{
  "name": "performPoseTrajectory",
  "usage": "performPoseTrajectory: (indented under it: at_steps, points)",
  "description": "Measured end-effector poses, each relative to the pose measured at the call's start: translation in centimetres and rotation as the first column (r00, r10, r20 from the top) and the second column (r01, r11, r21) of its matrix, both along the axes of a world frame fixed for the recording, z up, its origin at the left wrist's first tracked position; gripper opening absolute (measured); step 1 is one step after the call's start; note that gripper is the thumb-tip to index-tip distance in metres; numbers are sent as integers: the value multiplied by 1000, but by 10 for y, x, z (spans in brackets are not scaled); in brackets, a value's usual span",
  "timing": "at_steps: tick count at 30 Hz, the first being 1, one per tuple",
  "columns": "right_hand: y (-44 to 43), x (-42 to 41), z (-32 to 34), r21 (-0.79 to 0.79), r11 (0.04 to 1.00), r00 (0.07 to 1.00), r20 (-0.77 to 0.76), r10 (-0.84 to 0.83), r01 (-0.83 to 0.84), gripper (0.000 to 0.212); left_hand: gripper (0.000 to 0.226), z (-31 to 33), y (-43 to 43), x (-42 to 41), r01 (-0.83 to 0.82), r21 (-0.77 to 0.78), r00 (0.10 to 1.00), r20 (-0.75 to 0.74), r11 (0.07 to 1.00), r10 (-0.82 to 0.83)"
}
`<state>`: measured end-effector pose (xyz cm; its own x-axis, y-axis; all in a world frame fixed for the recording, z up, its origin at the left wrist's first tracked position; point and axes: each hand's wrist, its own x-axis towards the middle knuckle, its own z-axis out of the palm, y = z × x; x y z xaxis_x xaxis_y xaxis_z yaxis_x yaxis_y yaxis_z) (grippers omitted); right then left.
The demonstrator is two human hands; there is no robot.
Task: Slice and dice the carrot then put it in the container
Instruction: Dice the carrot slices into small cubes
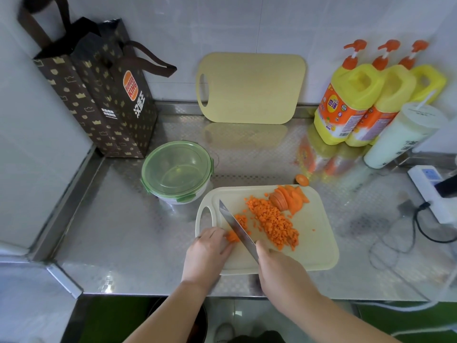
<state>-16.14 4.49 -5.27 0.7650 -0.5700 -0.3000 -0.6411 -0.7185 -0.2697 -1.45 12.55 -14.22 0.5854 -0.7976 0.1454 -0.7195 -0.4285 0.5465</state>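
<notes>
Left hand pinches carrot piece | right hand grips knife | diced carrot alongside

Two bare hands show in the head view: the left hand and the right hand. The fingers are uncovered down to the tips.

The left forearm and the right forearm are equally uncovered, bare skin running from each wrist to the lower frame edge.

Below and between the forearms, the rounded toe of a pale grey shoe or slipper is visible. Just beside it lies the edge of a black garment, whose cut and fabric are too blurred to identify.
</notes>
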Motion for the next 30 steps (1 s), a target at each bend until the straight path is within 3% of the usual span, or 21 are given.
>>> performPoseTrajectory:
  at_steps: [11, 17, 21, 25, 30]
  points:
    - [6, 4, -8, 16, 1000, 996, -86, 7, -6, 53, 9, -3, -4, 1, 9, 60, 1000, -28, 998, -7]
    - [3, 10, -11, 48, 999, 993, -114, 20, -15, 56, 15, -5, -6, 1, 14, 60, 1000, -23, 998, -13]
    - [0, 13, -13, 24, 1000, 995, -104, -6, 8, 60, 14, -3, -5, 2, 18, 41, 1000, 3, 999, -18]
    - [-10, 14, -13, -14, 998, 998, -24, -60, 60, 46, 20, -1, -3, 3, 39, 2, 999, 35, 999, -39]
    - [-6, 9, -1, -53, 999, 1000, -25, -1, -1, 48, 12, 4, 0, 0, -13, 4, 998, -63, 1000, 13]
